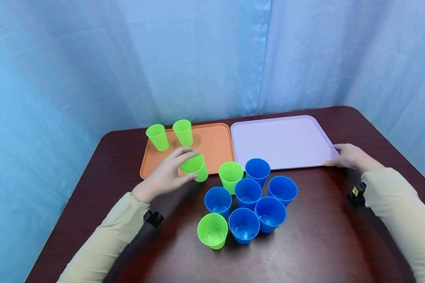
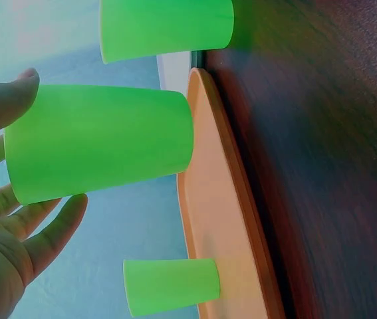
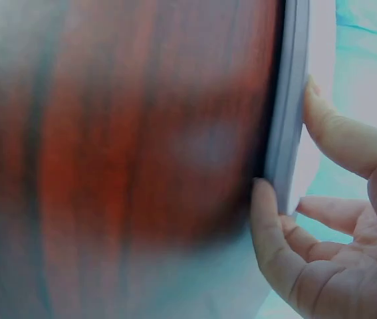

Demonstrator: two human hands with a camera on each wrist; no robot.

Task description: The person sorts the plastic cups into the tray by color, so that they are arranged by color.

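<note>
Nearest me I see a cluster of blue cups on the table, one green cup at its seven o'clock. My left hand has its fingers wrapped round a green cup at the orange tray's six o'clock edge. My right hand pinches the lavender tray's four o'clock corner. Two green cups stand at eleven o'clock on the orange tray.

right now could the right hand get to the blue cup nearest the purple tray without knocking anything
Probably yes. The right hand rests at the purple tray corner, and bare table lies between it and that blue cup. The other cups stand to that cup's left, so its right side looks open.
</note>
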